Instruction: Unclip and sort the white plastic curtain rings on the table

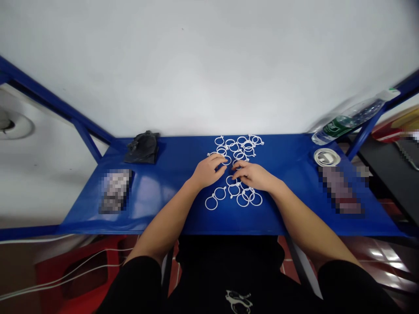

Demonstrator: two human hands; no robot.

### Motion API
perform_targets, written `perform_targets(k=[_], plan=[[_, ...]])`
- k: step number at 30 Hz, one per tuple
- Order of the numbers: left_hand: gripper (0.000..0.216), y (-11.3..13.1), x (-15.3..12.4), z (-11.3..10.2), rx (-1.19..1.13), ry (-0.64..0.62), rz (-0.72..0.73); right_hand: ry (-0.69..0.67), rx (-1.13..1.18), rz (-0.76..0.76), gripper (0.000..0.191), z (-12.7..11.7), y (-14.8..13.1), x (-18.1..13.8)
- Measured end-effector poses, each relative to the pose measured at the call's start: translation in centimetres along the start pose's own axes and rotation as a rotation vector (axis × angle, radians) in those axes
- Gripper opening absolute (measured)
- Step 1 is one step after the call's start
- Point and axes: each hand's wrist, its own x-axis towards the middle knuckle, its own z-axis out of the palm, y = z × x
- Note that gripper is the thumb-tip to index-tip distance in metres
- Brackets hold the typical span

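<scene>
Several white plastic rings [211,203], each with a small eyelet tab, lie spread over the middle of the blue tabletop [178,152]. My left hand [209,170] is over the left side of the group, thumb and fingers apart. Its fingertips reach a white ring [227,164]; whether they touch it I cannot tell. Facing it from the right, my right hand [253,175] has its fingers bent and spread among the rings. A ring partly shows beneath its fingertips. Nearer to me, below both hands, more rings overlap in a loose cluster [242,199].
A black plastic bag [142,148] and a blurred-out flat object [115,191] lie on the left. On the right are a coiled white cable [326,157], another blurred-out object [342,189] and a leaning water bottle [353,117]. Blue frame bars [87,135] flank the table; a white wall [209,65] stands behind.
</scene>
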Motion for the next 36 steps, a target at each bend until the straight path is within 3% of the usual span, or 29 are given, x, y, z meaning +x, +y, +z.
perform_targets(k=[4,11,21,36], plan=[[0.018,0.8,0.0,-0.2,-0.045,-0.12,0.099,-0.034,-0.023,0.025,0.023,0.2,-0.2,0.0],[0.016,1.1,-0.1,-0.1,-0.068,-0.245,0.129,-0.026,-0.002,0.077,0.016,0.2,-0.4,0.2],[0.016,1.2,0.0,-0.1,-0.013,-0.096,0.172,0.061,0.101,0.137,0.014,0.6,-0.6,0.6],[0.017,1.3,-0.2,0.2,0.006,-0.13,0.111,0.075,0.094,0.106,0.014,1.1,-0.9,0.8]])
